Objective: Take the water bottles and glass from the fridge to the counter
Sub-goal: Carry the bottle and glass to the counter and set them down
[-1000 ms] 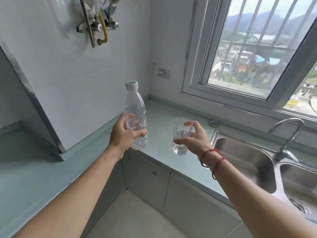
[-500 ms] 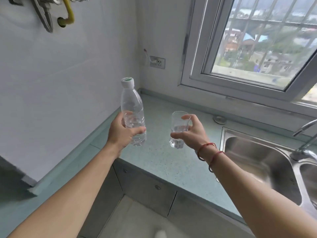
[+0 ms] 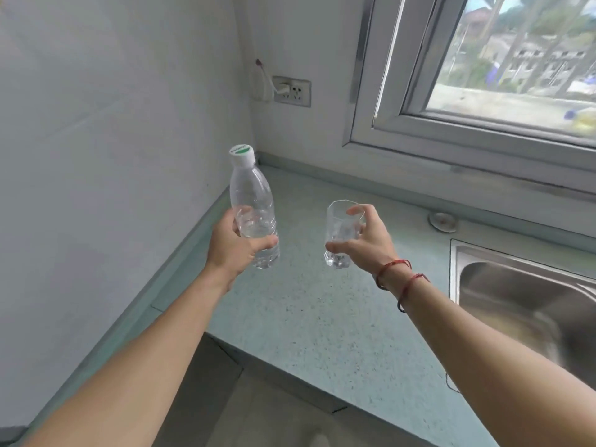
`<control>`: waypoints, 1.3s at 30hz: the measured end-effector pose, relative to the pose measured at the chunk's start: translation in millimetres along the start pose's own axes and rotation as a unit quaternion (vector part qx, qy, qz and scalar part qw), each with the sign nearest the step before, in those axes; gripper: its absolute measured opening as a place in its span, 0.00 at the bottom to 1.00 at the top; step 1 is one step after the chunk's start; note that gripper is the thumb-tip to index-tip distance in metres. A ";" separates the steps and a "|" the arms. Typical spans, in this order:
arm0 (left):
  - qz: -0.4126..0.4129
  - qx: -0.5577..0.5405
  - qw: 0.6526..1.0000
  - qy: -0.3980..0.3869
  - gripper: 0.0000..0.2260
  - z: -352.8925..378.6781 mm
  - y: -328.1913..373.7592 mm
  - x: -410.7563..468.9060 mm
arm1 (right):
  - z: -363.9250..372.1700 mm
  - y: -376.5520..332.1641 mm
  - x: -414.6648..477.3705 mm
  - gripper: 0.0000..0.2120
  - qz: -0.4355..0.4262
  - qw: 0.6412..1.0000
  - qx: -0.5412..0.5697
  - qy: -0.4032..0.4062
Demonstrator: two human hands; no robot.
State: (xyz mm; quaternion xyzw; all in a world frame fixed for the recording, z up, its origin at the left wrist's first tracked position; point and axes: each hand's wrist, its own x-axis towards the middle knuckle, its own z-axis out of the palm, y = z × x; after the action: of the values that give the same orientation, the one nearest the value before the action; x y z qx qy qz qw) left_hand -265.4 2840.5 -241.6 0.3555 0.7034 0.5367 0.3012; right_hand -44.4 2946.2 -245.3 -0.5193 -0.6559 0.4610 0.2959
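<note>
My left hand (image 3: 233, 248) grips a clear plastic water bottle (image 3: 252, 201) with a white and green cap, upright, held above the pale green speckled counter (image 3: 309, 314) near the corner. My right hand (image 3: 366, 240) holds a clear drinking glass (image 3: 340, 232) from the side, also upright over the counter, a little to the right of the bottle. Whether either base touches the counter cannot be told. Red string bracelets circle my right wrist.
A steel sink (image 3: 522, 304) is set into the counter at the right. A small round metal cap (image 3: 442, 221) sits behind it. A wall socket with a plug (image 3: 292, 92) is in the corner, and a window (image 3: 503, 66) runs above the counter.
The view has tilted down and come closer to the counter corner. Both hands with the bottle and the glass have moved further over the counter and sit lower.
</note>
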 end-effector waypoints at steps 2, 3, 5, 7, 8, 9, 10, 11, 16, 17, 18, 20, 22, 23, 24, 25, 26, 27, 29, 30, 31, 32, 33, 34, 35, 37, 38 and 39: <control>-0.008 0.004 1.000 -0.012 0.29 3.7 -7.1 13.5 | 6.3 3.6 10.3 0.34 0.005 1.000 -0.009 0.000; -0.012 0.003 1.000 -0.017 0.29 4.7 -10.6 22.7 | 10.5 5.3 16.5 0.34 0.008 1.000 -0.012 0.003; -0.020 0.007 0.999 -0.030 0.29 6.5 -16.3 40.0 | 18.4 8.1 25.2 0.33 0.011 1.000 -0.016 0.005; -0.024 0.018 0.998 -0.047 0.30 8.2 -23.4 55.4 | 24.8 12.8 31.9 0.33 0.009 0.999 -0.033 0.001; -0.024 0.023 0.998 -0.055 0.30 8.8 -27.8 62.3 | 27.2 15.3 34.2 0.33 0.010 0.999 -0.039 0.003; -0.024 0.026 0.997 -0.062 0.29 9.4 -31.6 69.4 | 29.2 17.1 36.4 0.34 0.012 0.999 -0.042 0.009; -0.022 0.029 0.997 -0.070 0.29 10.2 -34.8 76.7 | 31.2 18.6 38.8 0.34 0.013 0.999 -0.042 0.016; -0.020 0.033 0.996 -0.081 0.29 11.3 -37.6 84.1 | 33.4 20.6 41.2 0.33 0.014 0.999 -0.042 0.024; -0.020 0.046 0.993 -0.111 0.30 18.7 -54.0 106.1 | 48.0 31.3 50.7 0.32 0.015 0.997 -0.063 0.052; -0.018 0.052 0.992 -0.115 0.29 19.0 -57.1 108.7 | 52.3 33.3 52.4 0.33 0.017 0.996 -0.070 0.058; -0.015 0.058 0.991 -0.118 0.28 19.3 -59.7 111.6 | 56.6 34.9 54.6 0.33 0.020 0.995 -0.076 0.063; -0.008 0.071 0.990 -0.118 0.27 19.5 -65.5 118.3 | 65.1 38.7 60.1 0.33 0.027 0.994 -0.083 0.072; 0.000 0.091 0.989 -0.117 0.26 19.3 -71.2 125.1 | 73.4 43.0 67.0 0.34 0.038 0.993 -0.082 0.072; 0.001 0.100 0.988 -0.116 0.27 19.1 -74.0 128.3 | 77.9 45.2 70.2 0.34 0.043 0.993 -0.081 0.068; -0.001 0.106 0.988 -0.115 0.27 19.1 -76.9 131.4 | 82.1 47.6 73.2 0.34 0.047 0.993 -0.083 0.065; -0.002 0.111 0.987 -0.113 0.28 19.2 -80.2 134.7 | 86.3 49.9 76.3 0.34 0.049 0.993 -0.086 0.063; -0.001 0.114 0.987 -0.110 0.29 19.5 -83.6 137.8 | 90.2 52.3 79.1 0.34 0.051 0.993 -0.087 0.061; 0.001 0.115 0.987 -0.108 0.29 20.0 -87.0 140.6 | 93.6 54.7 81.9 0.34 0.054 0.993 -0.087 0.059; 0.001 0.117 0.988 -0.104 0.30 21.1 -94.2 146.3 | 99.5 59.3 87.6 0.34 0.064 0.993 -0.087 0.054; -0.001 0.119 0.988 -0.101 0.31 21.6 -97.8 148.9 | 101.8 61.2 90.2 0.34 0.070 0.992 -0.086 0.053; -0.005 0.120 0.988 -0.099 0.30 22.0 -101.2 151.7 | 103.8 62.9 92.6 0.34 0.074 0.992 -0.087 0.053; -0.011 0.121 0.988 -0.097 0.30 22.7 -104.5 154.6 | 105.6 64.6 94.7 0.34 0.076 0.992 -0.090 0.053; -0.016 0.123 0.988 -0.095 0.29 23.0 -107.8 157.5 | 107.6 65.8 96.6 0.34 0.077 0.991 -0.093 0.052; -0.020 0.126 0.987 -0.094 0.29 23.5 -110.8 160.3 | 109.3 66.9 98.5 0.34 0.076 0.991 -0.096 0.049; -0.022 0.128 0.987 -0.091 0.29 24.1 -113.2 162.6 | 110.7 68.2 100.4 0.34 0.076 0.991 -0.097 0.045; -0.031 0.130 0.987 -0.086 0.30 24.7 -116.1 166.4 | 113.3 70.2 103.3 0.34 0.075 0.992 -0.096 0.041; -0.035 0.129 0.987 -0.085 0.30 25.0 -117.4 168.2 | 114.5 71.0 104.4 0.34 0.075 0.992 -0.098 0.041; -0.037 0.128 0.987 -0.084 0.30 25.1 -118.7 169.8 | 115.8 71.4 105.2 0.34 0.075 0.991 -0.102 0.041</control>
State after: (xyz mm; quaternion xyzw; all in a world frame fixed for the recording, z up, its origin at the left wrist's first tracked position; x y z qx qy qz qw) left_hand -362.3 2973.6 -369.9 0.4087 0.7513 0.3987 0.3309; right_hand -145.6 3014.7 -366.3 -0.6127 -0.6460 0.3914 0.2327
